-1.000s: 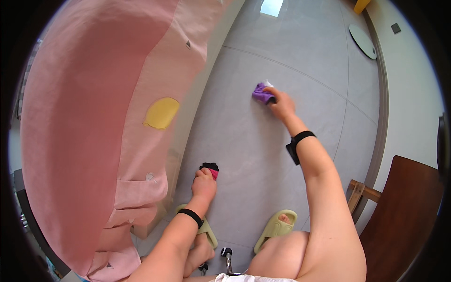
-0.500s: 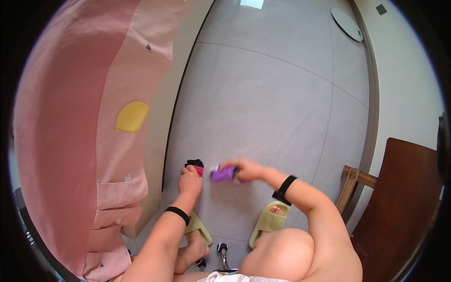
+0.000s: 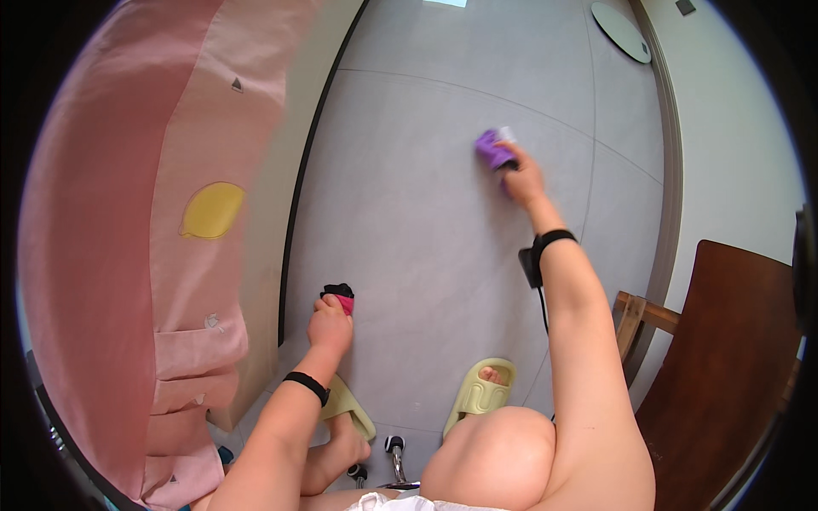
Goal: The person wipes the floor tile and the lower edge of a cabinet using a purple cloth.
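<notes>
Right hand point(image 3: 523, 180) outstretched, left hand point(image 3: 330, 325) nearer

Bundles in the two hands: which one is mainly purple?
The purple bundle is in the outstretched right hand; the black-and-pink bundle, in the left hand, shows no purple.
</notes>
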`<action>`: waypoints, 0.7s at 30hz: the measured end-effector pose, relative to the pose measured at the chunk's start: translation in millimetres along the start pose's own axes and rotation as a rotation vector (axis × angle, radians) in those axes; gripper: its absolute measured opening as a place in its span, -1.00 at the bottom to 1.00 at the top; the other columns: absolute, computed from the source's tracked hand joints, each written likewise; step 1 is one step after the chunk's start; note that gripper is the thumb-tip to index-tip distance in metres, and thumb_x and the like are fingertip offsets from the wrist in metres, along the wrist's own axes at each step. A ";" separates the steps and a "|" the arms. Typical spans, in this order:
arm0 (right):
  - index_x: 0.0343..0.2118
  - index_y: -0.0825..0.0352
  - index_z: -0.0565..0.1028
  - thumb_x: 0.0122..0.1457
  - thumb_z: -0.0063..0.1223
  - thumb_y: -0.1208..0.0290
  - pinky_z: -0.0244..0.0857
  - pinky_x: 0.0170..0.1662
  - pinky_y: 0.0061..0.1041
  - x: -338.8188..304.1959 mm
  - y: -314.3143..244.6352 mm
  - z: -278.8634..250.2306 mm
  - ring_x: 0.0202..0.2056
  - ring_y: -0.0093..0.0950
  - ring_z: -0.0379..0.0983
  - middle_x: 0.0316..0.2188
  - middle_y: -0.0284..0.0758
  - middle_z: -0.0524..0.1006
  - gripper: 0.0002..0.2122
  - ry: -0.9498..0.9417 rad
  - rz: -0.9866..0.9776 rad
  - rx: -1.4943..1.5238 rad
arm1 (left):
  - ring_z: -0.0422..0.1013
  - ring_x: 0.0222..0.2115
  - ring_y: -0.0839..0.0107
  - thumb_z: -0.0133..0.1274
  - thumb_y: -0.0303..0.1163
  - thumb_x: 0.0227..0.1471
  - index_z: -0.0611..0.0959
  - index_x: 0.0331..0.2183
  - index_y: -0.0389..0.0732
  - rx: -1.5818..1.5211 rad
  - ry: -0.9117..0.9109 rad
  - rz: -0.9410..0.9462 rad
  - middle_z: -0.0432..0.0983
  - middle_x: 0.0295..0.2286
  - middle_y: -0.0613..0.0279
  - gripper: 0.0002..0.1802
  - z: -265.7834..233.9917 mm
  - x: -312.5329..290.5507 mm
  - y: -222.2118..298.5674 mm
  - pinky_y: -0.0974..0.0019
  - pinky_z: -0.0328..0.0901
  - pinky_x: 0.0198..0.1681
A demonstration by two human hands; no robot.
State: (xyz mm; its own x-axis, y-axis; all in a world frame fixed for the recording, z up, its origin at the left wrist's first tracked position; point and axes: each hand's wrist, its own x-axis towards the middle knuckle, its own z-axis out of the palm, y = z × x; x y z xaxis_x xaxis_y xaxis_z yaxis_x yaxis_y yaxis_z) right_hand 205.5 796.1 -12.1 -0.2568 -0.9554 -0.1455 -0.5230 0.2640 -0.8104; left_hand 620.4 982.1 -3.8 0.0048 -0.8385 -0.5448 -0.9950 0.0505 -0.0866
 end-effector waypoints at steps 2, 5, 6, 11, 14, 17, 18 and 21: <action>-0.17 0.07 0.53 -0.11 0.02 0.63 0.30 -0.08 -0.38 -54.2 -28.9 39.9 -0.16 -0.23 0.43 -0.22 -0.20 0.54 -0.60 -0.241 -0.196 -0.095 | 0.51 -0.46 0.14 0.07 -0.20 -0.09 0.28 -0.11 -0.44 0.041 -0.021 -0.032 0.39 -0.32 -0.09 -0.39 2.7 -1.5 -14.4 0.24 0.45 -0.43; -0.20 0.01 0.54 -0.27 0.10 0.64 0.30 -0.08 -0.32 -167.7 -40.6 73.3 -0.16 -0.22 0.40 -0.27 -0.30 0.53 -0.52 -0.761 -0.518 -0.083 | 0.51 -0.46 0.14 0.06 -0.21 -0.09 0.28 -0.12 -0.44 0.053 -0.001 -0.024 0.39 -0.33 -0.08 -0.40 0.6 -1.9 -10.6 0.23 0.45 -0.44; -0.21 0.01 0.54 -0.32 0.12 0.62 0.30 -0.10 -0.32 -200.8 -43.3 79.3 -0.16 -0.24 0.40 -0.28 -0.33 0.54 -0.51 -0.956 -0.527 -0.050 | 0.51 -0.46 0.14 0.06 -0.21 -0.09 0.28 -0.12 -0.44 0.049 0.004 -0.020 0.39 -0.33 -0.08 -0.40 1.1 -1.0 -8.8 0.23 0.45 -0.44; -0.15 -0.01 0.50 -0.30 0.04 0.62 0.32 -0.14 -0.31 -227.9 -50.2 73.0 -0.17 -0.23 0.40 -0.25 -0.30 0.51 -0.47 -1.130 -0.363 -0.013 | 0.52 -0.46 0.15 0.06 -0.22 -0.10 0.28 -0.13 -0.43 0.054 -0.003 -0.015 0.39 -0.33 -0.08 -0.41 3.2 1.4 -4.6 0.22 0.45 -0.45; -0.06 -0.03 0.48 -0.23 -0.13 0.70 0.31 -0.17 -0.50 -177.6 -45.7 38.1 -0.21 -0.51 0.39 -0.23 -0.43 0.50 -0.40 -0.929 0.037 0.351 | 0.52 -0.46 0.16 0.05 -0.22 -0.10 0.28 -0.13 -0.44 0.060 0.000 -0.025 0.40 -0.33 -0.10 -0.41 -0.6 -0.9 -9.7 0.22 0.45 -0.46; -0.10 0.16 0.51 -0.15 -0.22 0.80 0.30 -0.21 -0.65 -108.7 -11.9 -32.8 -0.26 -0.59 0.40 -0.25 -0.44 0.48 -0.47 -0.310 -0.036 0.334 | 0.52 -0.47 0.16 0.05 -0.23 -0.09 0.29 -0.15 -0.44 0.057 0.038 0.002 0.40 -0.33 -0.11 -0.44 1.5 -1.1 -8.4 0.22 0.45 -0.47; -0.12 0.21 0.51 -0.15 -0.23 0.81 0.29 -0.16 -0.63 -88.3 2.6 -62.3 -0.20 -0.61 0.38 -0.24 -0.43 0.50 -0.49 -0.197 -0.006 0.283 | 0.52 -0.47 0.16 0.05 -0.23 -0.09 0.29 -0.15 -0.44 0.058 0.039 0.004 0.40 -0.33 -0.11 -0.44 1.1 -1.4 -7.6 0.22 0.45 -0.47; -0.15 0.22 0.50 -0.10 -0.16 0.75 0.27 -0.09 -0.58 -66.2 61.2 -124.8 -0.15 -0.51 0.42 -0.20 -0.33 0.54 -0.57 0.090 0.041 0.109 | 0.52 -0.47 0.15 0.04 -0.23 -0.09 0.29 -0.17 -0.42 0.085 0.038 0.008 0.40 -0.34 -0.09 -0.47 0.6 0.1 2.0 0.22 0.45 -0.47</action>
State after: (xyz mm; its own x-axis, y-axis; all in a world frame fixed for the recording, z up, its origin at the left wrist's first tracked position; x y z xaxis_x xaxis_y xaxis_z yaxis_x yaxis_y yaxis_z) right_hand 89.1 892.0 18.7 -0.3500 -0.9274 -0.1322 -0.4209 0.2817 -0.8622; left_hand 618.5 982.4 -4.6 -0.0089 -0.8579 -0.5137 -0.9828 0.1023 -0.1539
